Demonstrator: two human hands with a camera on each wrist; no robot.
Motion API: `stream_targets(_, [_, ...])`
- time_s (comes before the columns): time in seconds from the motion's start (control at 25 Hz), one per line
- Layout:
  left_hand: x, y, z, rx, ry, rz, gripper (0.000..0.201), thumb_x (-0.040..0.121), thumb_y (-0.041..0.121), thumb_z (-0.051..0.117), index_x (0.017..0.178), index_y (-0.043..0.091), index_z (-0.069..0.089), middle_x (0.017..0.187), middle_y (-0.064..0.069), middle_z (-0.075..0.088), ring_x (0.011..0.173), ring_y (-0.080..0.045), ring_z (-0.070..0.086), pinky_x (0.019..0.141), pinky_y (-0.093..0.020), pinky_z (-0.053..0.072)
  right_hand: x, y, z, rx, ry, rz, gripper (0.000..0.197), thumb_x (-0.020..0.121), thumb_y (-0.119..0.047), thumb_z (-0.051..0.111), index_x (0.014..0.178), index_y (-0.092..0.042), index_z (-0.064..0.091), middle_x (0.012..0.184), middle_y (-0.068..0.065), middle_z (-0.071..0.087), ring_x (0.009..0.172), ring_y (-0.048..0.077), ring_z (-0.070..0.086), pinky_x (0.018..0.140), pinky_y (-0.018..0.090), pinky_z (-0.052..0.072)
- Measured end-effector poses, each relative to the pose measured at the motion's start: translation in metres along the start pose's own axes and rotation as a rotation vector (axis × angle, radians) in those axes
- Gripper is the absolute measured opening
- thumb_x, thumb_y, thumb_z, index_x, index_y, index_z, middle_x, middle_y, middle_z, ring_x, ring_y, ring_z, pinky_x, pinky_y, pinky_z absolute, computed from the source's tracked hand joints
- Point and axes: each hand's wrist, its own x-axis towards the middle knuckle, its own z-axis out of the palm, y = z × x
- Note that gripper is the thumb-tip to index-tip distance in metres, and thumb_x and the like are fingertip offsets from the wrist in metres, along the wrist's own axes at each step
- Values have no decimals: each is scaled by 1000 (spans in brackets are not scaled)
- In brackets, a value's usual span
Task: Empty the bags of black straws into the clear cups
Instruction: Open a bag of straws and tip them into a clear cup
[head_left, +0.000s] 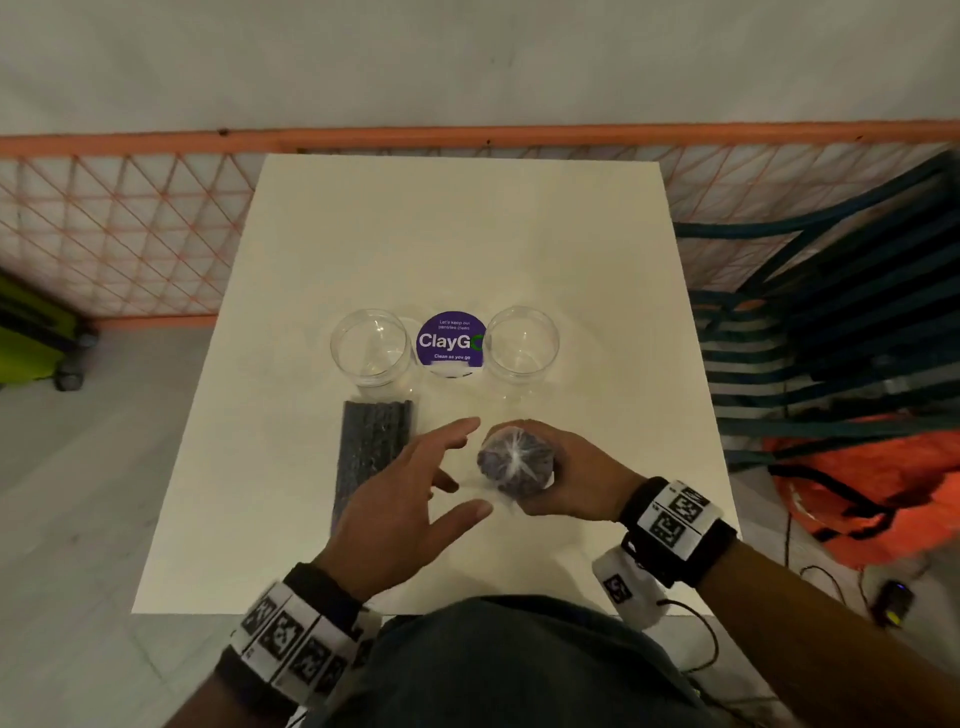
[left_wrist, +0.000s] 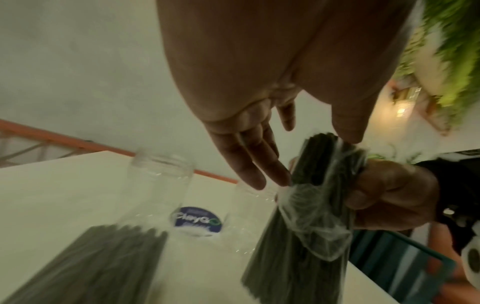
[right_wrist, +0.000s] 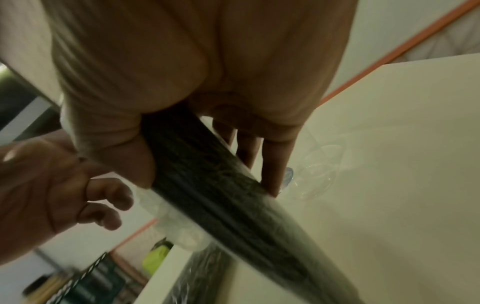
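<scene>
Upright straw bag is gripped by right hand; left hand fingers spread wide, nothing held. If bag is torn carelessly, straws could be spilled onto counter, missing cups.

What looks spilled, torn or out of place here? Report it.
Nothing stands out. Both clear cups stand upright and empty on the white table. One bag of black straws lies flat by the left cup; the right hand holds the other bag upright, still closed. The left hand hovers open beside it.

White table, orange lattice fence (perhaps netting), grey floor
</scene>
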Motion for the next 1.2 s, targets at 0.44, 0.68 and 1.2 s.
stream_targets(0.44, [57,-13,24,-18,-221,-153,97,74,50,79,150,38,19,122,2,67,103,-13,68,95,-40,55,-8,12,22,-2,325,165,79,66,-43,85,132,-33,42,124,-12,60,110,8,59,95,32,49])
stream_targets(0.68, [47,-8,7,119,-16,-21,24,91,39,63,114,33,67,91,8,76,77,-7,68,74,-34,58,-15,16,8,-45,380,155,69,72,-35,84,130,-28,48,121,-8,61,109,15,61,95,38,50])
stream_targets(1.2, [45,52,-35,-460,-106,131,14,99,26,53,101,12,57,99,-9,73,93,-25,73,83,-56,58,-28,-27,21,-56,517,89,90,56,-71,74,131,-33,42,126,-14,51,108,5,54,91,26,50])
